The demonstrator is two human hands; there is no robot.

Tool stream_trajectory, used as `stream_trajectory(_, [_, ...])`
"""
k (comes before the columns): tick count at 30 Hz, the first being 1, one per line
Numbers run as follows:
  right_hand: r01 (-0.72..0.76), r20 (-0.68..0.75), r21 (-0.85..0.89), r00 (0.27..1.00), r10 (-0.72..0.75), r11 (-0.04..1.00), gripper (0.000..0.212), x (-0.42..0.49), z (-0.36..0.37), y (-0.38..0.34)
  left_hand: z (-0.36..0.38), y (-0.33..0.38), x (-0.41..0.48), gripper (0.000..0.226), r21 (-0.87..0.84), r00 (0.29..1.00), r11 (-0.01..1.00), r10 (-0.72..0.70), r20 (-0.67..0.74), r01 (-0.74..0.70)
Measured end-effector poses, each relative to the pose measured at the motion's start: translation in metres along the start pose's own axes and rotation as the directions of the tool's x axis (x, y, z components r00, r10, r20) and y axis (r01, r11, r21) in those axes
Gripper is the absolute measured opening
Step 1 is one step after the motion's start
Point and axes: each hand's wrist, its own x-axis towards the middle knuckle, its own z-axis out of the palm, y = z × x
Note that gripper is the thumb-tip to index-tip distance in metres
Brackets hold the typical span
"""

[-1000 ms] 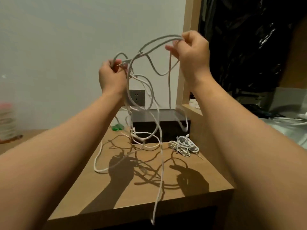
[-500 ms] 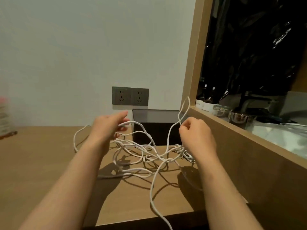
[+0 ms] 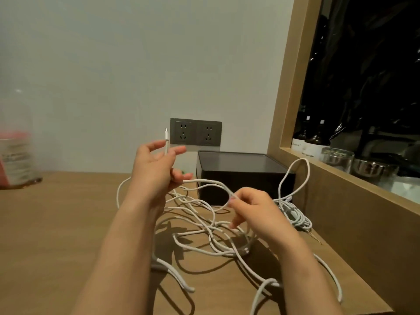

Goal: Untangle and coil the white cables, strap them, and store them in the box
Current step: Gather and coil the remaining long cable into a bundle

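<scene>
A tangle of white cables (image 3: 204, 233) lies spread over the wooden table (image 3: 56, 223) in front of me. My left hand (image 3: 156, 169) is raised above the table and pinches one cable near its end, so the plug (image 3: 166, 135) points straight up. My right hand (image 3: 252, 208) sits lower, to the right, and pinches a loop of the same tangle between thumb and fingers. A smaller, coiled white cable (image 3: 295, 214) rests by the wooden side panel. The dark box (image 3: 243, 173) stands closed at the back of the table, behind the cables.
A double grey wall socket (image 3: 196, 133) is behind the box. A wooden-framed ledge (image 3: 341, 178) at right carries dark bottles (image 3: 311, 137), a glass jar (image 3: 336, 158) and a metal bowl. A blurred container (image 3: 16, 160) stands at far left. Cable ends hang over the front table edge.
Both hands came down from head height, and the tangle dropped onto the table. Since then my left hand has risen a little with a plug end upright, while my right hand shifted to a loop.
</scene>
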Motion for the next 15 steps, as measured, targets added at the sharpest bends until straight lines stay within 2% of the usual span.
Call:
stream_trajectory(3, [0.008, -0.185, -0.018, 0.983, -0.011, 1.0, 0.012, 0.003, -0.01, 0.007, -0.005, -0.008, 0.001, 0.016, -0.077, 0.997, 0.995, -0.069, 0.023, 0.071])
stream_trajectory(5, [0.002, -0.326, -0.014, 0.945, -0.007, 1.0, 0.009, 0.006, -0.016, 0.011, -0.01, -0.01, 0.002, 0.013, -0.115, 0.996, 0.989, -0.089, 0.021, 0.09])
stream_trajectory(8, [-0.005, -0.602, -0.212, 0.788, -0.127, 0.977, 0.01, 0.009, -0.017, 0.013, -0.016, -0.013, 0.001, 0.019, -0.106, 0.996, 0.99, -0.088, 0.022, 0.09])
stream_trajectory(9, [0.021, -0.616, -0.254, 0.767, -0.178, 0.967, 0.009, 0.01, -0.015, 0.01, -0.016, -0.015, 0.0, 0.021, -0.012, 0.998, 0.998, -0.058, 0.019, 0.058])
stream_trajectory(12, [0.097, -0.478, -0.218, 0.857, -0.193, 0.971, 0.015, 0.013, -0.004, 0.004, -0.013, -0.02, -0.006, 0.024, 0.326, 0.995, 0.941, 0.072, 0.061, -0.089])
stream_trajectory(15, [0.112, -0.425, -0.099, 0.894, -0.144, 0.989, 0.024, 0.016, -0.005, 0.004, -0.01, -0.02, -0.013, 0.008, 0.455, 0.961, 0.877, 0.026, 0.275, -0.154])
